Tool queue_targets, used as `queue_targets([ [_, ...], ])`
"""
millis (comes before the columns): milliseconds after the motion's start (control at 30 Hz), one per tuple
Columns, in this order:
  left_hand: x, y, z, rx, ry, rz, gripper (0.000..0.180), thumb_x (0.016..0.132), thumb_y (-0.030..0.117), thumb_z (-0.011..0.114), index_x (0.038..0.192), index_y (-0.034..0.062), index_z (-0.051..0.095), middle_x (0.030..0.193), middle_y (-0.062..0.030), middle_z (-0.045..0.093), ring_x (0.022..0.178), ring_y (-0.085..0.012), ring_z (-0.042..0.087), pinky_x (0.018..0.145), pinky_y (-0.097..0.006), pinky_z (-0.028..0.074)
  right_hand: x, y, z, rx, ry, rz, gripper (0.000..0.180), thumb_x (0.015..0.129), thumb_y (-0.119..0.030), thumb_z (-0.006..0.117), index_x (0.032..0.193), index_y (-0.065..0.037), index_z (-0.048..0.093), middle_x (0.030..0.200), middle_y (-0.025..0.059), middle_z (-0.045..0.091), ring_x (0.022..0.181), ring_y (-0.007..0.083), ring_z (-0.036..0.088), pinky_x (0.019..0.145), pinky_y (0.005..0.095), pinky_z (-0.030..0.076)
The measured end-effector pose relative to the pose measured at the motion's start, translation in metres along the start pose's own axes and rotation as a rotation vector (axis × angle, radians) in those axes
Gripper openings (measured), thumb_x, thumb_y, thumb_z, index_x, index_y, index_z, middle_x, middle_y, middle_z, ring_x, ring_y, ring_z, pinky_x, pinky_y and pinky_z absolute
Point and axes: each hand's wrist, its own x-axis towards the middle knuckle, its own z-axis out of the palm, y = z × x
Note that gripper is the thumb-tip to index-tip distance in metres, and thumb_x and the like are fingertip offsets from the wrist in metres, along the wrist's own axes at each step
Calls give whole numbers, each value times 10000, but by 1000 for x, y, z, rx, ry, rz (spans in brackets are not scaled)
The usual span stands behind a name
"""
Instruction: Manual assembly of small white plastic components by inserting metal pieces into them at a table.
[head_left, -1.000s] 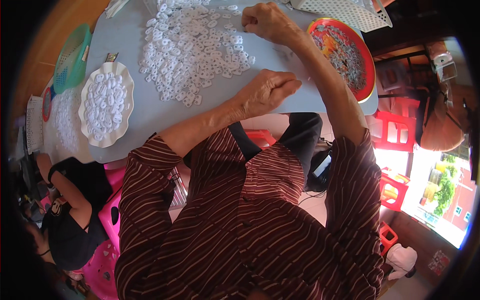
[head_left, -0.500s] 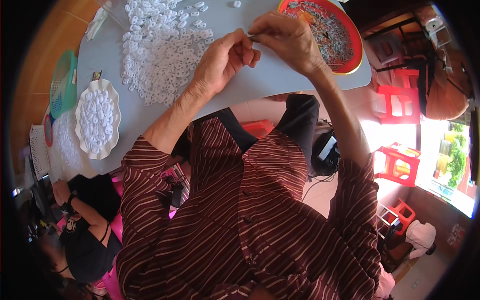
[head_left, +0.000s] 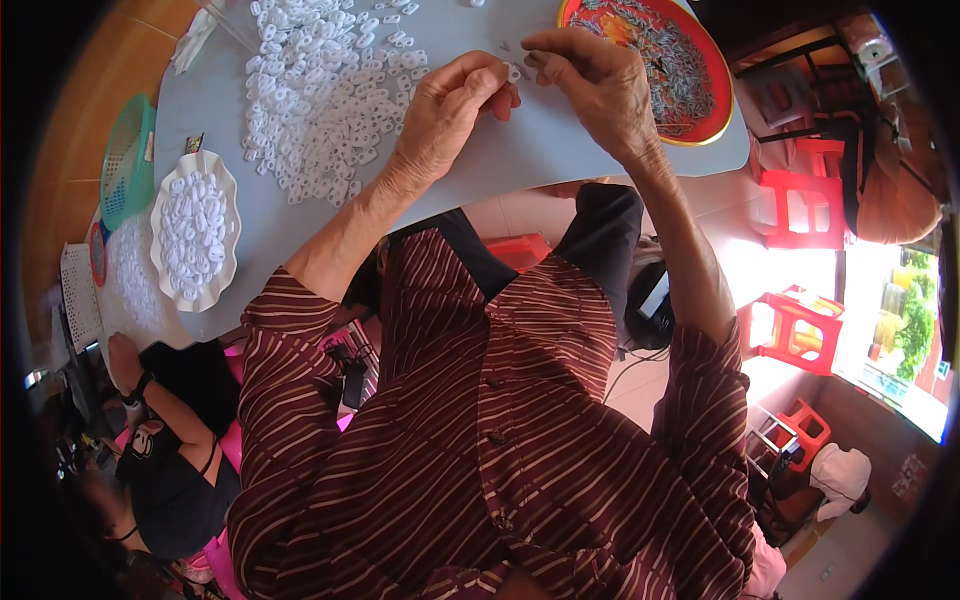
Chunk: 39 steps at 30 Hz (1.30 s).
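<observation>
Over the grey table (head_left: pixel 520 150), my left hand (head_left: pixel 450 110) is closed, pinching a small white plastic piece (head_left: pixel 514 73) that shows at its fingertips. My right hand (head_left: pixel 605 95) is just to the right, thumb and forefinger pressed together. What they hold, if anything, is too small to make out. A gap separates the fingertips of the two hands. Left of my left hand spreads a large heap of similar white pieces (head_left: pixel 320 125) with holes. Beside my right hand, a red tray (head_left: pixel 722 110) holds many thin grey metal bits (head_left: pixel 685 85).
A white wavy-edged dish (head_left: pixel 233 225) full of white pieces stands at the table's left, near a green basket (head_left: pixel 125 165). Another person (head_left: pixel 180 440) sits at lower left. Red plastic stools (head_left: pixel 800 325) stand on the right.
My hands have moved apart from where their fingertips met. The right hand shifted slightly right, and the white piece in my left fingertips now shows.
</observation>
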Motion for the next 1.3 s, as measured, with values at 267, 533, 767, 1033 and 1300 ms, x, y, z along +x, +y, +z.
queue_targets([
  [267,2,5,4,184,134,92,226,912,213,526,849,12,606,706,-31,602,686,-95,558,666,-231,445,21,-18,4,-263,-197,41,139,806,-130,620,871,-30,691,690,89,648,609,148,620,614,291,513],
  [533,11,13,-12,-113,293,53,154,853,182,558,770,63,610,678,-25,601,617,-48,487,515,-197,310,59,-3,-4,-750,-474,-283,138,769,-113,630,779,25,638,693,173,617,559,295,569,548,378,462],
  [767,9,10,-10,-73,281,45,159,846,178,550,761,62,619,675,-13,602,612,-38,475,521,-196,311,57,15,24,-1071,-421,-430,107,744,-55,586,810,-1,651,751,203,639,746,365,647,676,427,530],
  [1033,8,9,-10,45,270,60,161,847,173,543,770,59,628,686,-6,611,638,-33,491,546,-201,328,45,-3,11,-841,-364,-252,107,727,-66,592,785,-2,655,729,194,633,719,337,640,673,411,518],
  [1300,9,9,-13,20,248,72,181,863,146,525,742,46,616,682,-11,598,673,-67,520,612,-211,391,17,-5,-2,-626,-264,-290,101,765,-104,600,778,-19,655,676,156,623,667,327,626,660,395,508],
])
